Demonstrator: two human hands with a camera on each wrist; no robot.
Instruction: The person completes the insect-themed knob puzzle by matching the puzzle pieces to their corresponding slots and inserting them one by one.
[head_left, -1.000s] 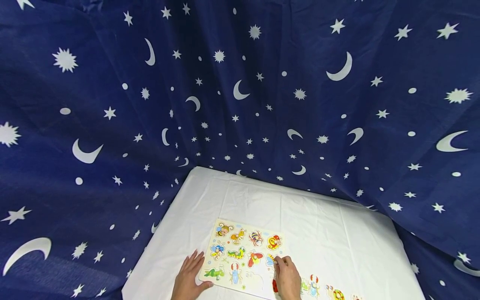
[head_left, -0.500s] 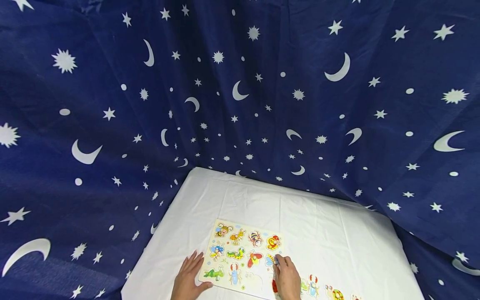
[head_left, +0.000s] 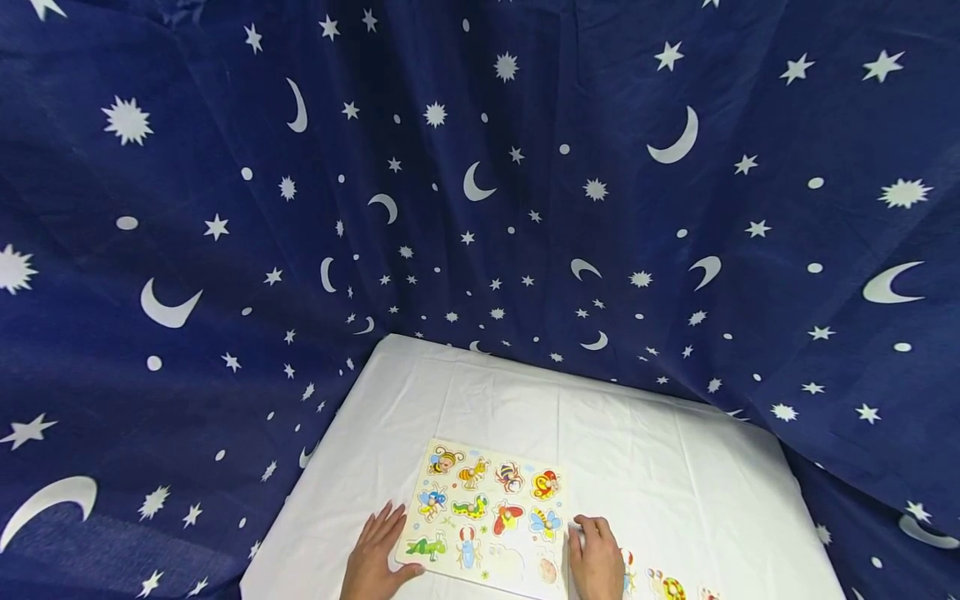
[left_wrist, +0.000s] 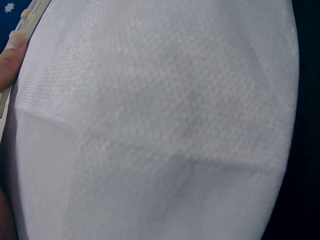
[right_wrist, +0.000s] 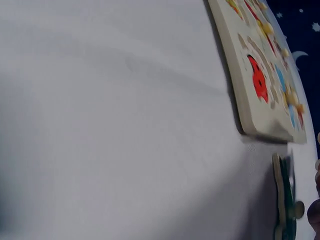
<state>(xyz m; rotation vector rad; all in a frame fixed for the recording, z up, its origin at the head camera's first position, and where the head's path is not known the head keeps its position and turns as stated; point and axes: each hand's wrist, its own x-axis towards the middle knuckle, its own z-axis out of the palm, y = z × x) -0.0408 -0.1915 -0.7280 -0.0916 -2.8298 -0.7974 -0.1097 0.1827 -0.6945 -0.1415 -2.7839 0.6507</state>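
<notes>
A pale puzzle board [head_left: 480, 575] with colourful insect pieces on small knobs lies on the white cloth. My left hand [head_left: 372, 557] rests with fingers spread at its left edge, thumb at the near edge; the thumb [left_wrist: 11, 60] also shows in the left wrist view. The striped bee piece [head_left: 546, 523] sits in the board's right column. My right hand [head_left: 598, 560] is just right of the board, fingers loosely bent. In the right wrist view its fingertips [right_wrist: 314, 215] are close to a loose green-edged knobbed piece [right_wrist: 284, 205], seen edge-on; no grip shows.
Loose pieces lie right of my right hand, including a yellow-and-red spotted one [head_left: 671, 587] and a partly cut-off one [head_left: 708, 593]. Two recesses show in the near row, one with a red picture [right_wrist: 259, 80]. A blue star-patterned curtain [head_left: 480, 208] surrounds the white cloth [head_left: 660, 467].
My right hand has let go of the bee piece, which lies uncovered in the board, and has moved right toward the loose pieces. My left hand stays at the board's edge.
</notes>
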